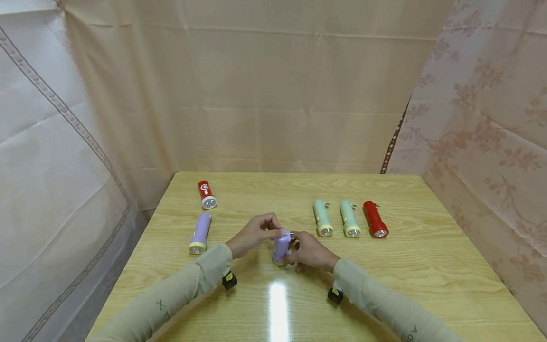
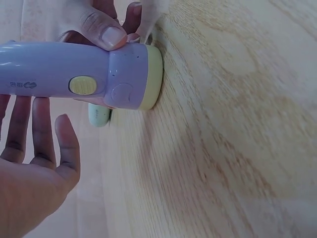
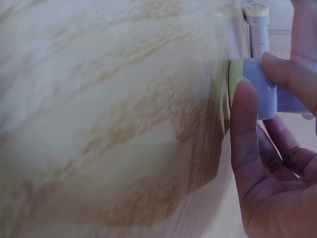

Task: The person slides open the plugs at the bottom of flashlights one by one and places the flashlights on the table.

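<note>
A purple flashlight [image 1: 280, 248] stands nearly upright, lens end down, in front of me. Its pale yellow rim [image 2: 154, 77] meets the wooden tabletop, and a yellow switch [image 2: 82, 85] shows on its side. My left hand [image 1: 253, 233] grips the upper end, thumb near the top and fingers behind the body. Metal plug prongs [image 1: 292, 234] stick out to the right there. Lower down, my right hand [image 1: 313, 250] holds the wide head between thumb and fingers. In the right wrist view its fingertips [image 3: 244, 91] lie against the head beside the rim [image 3: 236, 74].
To the left lie another purple flashlight [image 1: 200, 233] and a red one with a white head [image 1: 207, 194]. On the right, two mint-green flashlights [image 1: 322, 217] [image 1: 350, 218] and a red flashlight [image 1: 374, 219] form a row, prongs out. Curtains surround the wooden table [image 1: 427, 285].
</note>
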A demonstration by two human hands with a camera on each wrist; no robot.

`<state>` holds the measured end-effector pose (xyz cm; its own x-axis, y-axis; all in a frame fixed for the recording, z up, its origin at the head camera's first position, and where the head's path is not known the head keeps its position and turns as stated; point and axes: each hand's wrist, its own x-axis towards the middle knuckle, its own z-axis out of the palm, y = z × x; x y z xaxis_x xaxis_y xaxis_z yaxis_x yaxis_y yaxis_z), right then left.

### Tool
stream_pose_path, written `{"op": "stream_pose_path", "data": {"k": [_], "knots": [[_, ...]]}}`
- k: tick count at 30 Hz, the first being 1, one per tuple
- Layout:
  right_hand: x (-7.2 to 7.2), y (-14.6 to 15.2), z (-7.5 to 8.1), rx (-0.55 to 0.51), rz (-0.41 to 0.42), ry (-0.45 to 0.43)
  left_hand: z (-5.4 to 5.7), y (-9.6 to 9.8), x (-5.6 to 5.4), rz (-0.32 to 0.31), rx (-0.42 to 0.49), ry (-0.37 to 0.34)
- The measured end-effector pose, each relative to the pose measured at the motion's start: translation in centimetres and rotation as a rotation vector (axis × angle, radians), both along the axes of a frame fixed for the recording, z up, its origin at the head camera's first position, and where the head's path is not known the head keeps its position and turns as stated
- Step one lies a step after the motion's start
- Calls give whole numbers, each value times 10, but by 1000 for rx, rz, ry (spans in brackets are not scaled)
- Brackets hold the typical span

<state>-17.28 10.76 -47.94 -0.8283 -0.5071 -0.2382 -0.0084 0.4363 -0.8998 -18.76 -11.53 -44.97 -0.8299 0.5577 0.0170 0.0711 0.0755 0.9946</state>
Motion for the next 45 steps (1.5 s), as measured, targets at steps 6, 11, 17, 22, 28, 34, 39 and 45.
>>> {"op": "stream_pose_path", "data": {"k": [6,11,17,22,28,34,39,45], "knots": [[1,0,1,5,-6,-2,1,3,1,20,-10,7],[1,0,0,-5,-11,-8,0,4,0,21,-13,14],[3,0,0,-8,-14,-16,-2,5,-1,19,-21,21],[4,0,1,-4,-17,-25,-1,6,0,20,-30,25],[2,0,2,1,-5,-15,-1,6,0,21,-23,25],[1,-2,2,10,1,-5,-4,-1,-3,-2,-62,135],[2,-1,3,-7,0,-3,-4,-9,-2,-39,-115,240],[4,-1,3,8,-16,35,-5,-13,2,-46,-144,304]]}}
